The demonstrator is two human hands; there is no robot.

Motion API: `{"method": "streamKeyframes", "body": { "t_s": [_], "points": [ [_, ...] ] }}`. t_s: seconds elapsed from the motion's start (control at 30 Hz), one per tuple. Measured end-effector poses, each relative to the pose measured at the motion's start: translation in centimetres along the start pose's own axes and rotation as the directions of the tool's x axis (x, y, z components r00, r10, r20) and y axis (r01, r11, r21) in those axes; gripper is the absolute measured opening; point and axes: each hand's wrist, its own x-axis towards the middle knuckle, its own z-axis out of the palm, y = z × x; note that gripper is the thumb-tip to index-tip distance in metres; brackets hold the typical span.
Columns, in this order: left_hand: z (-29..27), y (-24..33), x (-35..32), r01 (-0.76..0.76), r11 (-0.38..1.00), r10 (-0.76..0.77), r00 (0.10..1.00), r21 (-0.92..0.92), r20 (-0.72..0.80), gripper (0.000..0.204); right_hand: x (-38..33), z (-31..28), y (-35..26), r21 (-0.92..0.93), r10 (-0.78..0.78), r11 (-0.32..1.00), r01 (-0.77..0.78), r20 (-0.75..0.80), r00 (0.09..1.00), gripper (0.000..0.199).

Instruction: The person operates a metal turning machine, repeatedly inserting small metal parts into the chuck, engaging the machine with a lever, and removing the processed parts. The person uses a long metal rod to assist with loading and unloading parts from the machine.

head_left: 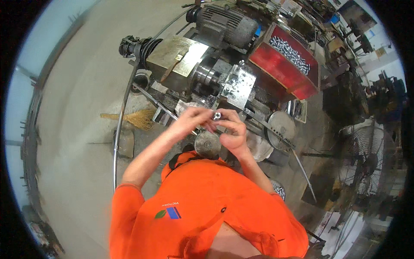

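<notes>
Your hands, left (192, 118) and right (230, 129), pinch one small silver metal nut (217, 115) together; loosen and it may drop into the grey lathe (207, 64).

Metalworking workshop: a grimy lathe-type machine (202, 71) with an electric motor (226, 23), a red bin (284, 64) of small metal parts, a pedestal fan (366, 162), a straw broom (136, 117) on the concrete floor (82, 129), cluttered benches (319, 21) beyond.
</notes>
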Motion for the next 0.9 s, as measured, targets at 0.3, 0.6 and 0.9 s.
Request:
{"method": "streamKeyframes", "body": {
  "t_s": [0.3, 0.6, 0.9],
  "points": [
    [0.3, -2.0, 0.7, -0.027, 0.967, 0.075, 0.981, 0.253, -0.180, 0.036, 0.1, 0.9, -1.6, -0.281, 0.049, 0.960, -0.008, 0.139, 0.989, 0.031],
    [-0.3, -2.4, 1.0, 0.048, 0.949, -0.011, 0.993, 0.312, -0.121, 0.040, 0.0, 0.6, -0.8, -0.355, 0.045, 0.933, 0.054, 0.263, 0.964, 0.034],
    [-0.8, -1.8, 0.0, 0.040, 0.948, 0.036, 0.972, 0.316, -0.231, 0.034, 1.8, 1.1, -0.3, -0.290, 0.070, 0.957, 0.030, 0.330, 0.941, 0.028]
  ]
}}
